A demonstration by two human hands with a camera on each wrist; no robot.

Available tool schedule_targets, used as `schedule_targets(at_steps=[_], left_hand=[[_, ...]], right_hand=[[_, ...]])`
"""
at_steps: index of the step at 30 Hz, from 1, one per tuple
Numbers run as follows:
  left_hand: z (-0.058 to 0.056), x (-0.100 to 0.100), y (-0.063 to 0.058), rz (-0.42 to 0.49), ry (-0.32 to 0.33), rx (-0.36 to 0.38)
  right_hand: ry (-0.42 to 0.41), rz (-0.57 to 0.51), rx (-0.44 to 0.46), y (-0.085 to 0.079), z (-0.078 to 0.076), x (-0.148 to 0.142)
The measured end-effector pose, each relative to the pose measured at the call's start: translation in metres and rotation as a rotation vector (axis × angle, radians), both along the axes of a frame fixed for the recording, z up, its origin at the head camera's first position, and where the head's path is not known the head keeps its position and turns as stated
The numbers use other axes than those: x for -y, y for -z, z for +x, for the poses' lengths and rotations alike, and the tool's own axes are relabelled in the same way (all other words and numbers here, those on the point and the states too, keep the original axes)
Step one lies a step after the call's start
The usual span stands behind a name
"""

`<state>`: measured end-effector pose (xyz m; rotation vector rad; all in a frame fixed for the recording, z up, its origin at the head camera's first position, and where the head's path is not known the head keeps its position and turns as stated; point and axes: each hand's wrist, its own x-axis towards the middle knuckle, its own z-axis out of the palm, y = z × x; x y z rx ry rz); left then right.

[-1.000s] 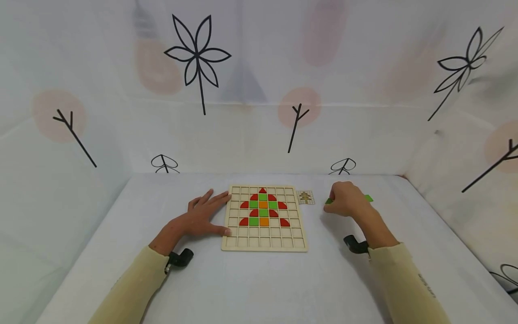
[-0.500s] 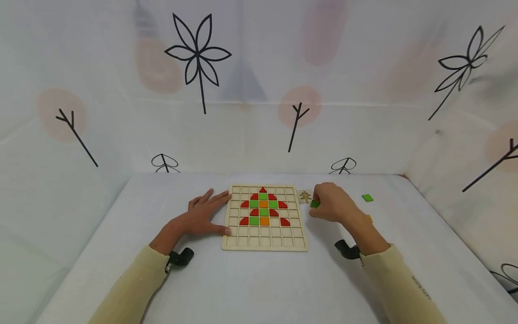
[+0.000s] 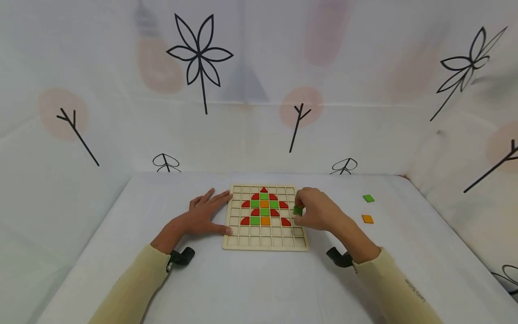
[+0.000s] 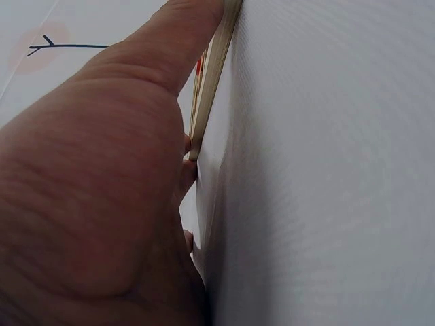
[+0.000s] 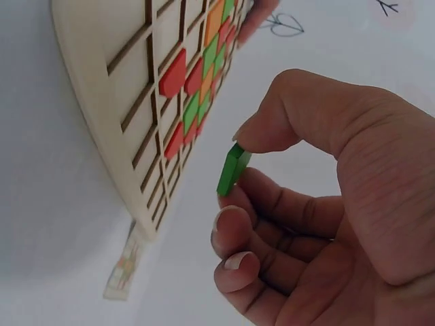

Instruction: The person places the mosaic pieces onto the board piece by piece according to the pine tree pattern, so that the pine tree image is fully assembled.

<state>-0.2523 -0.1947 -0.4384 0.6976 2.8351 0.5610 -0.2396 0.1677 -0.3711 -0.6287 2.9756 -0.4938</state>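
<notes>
A wooden grid board (image 3: 265, 243) lies on the table with red, green and orange tiles set in a tree shape. In its fifth row, one cell (image 3: 275, 221) between an orange tile and a red quarter-round tile has no tile. My left hand (image 3: 202, 215) rests at the board's left edge, fingers spread, thumb and fingertips touching the rim. Over the board's right edge, my right hand (image 3: 319, 210) pinches a green square tile (image 5: 234, 168) between thumb and index finger. The right wrist view shows that tile held apart from the board.
A green tile (image 3: 368, 198) and an orange tile (image 3: 367, 219) lie on the white table to the right. A small pattern card (image 5: 125, 265) is beside the board's right edge, mostly behind my right hand in the head view. Patterned cloth hangs behind the table.
My right hand has carried the green tile leftward from the right side of the table to over the board's right edge. My left hand has stayed in place.
</notes>
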Motion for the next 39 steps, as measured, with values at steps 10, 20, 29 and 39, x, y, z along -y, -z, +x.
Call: schedule_targets(at_steps=[10, 20, 29, 39], left_hand=[[0.000, -0.002, 0.000, -0.005, 0.002, 0.005], [0.001, -0.002, 0.000, 0.008, -0.001, 0.008], [0.000, -0.002, 0.000, 0.001, -0.001, 0.007], [-0.001, -0.001, 0.000, 0.000, 0.002, 0.005]], right_hand=[[-0.039, -0.002, -0.013, 0.011, 0.005, 0.017], [-0.099, 0.013, -0.036, 0.022, 0.007, 0.035], [-0.092, 0.033, -0.021, 0.026, 0.006, 0.046], [-0.120, 0.054, -0.038, 0.028, 0.003, 0.048]])
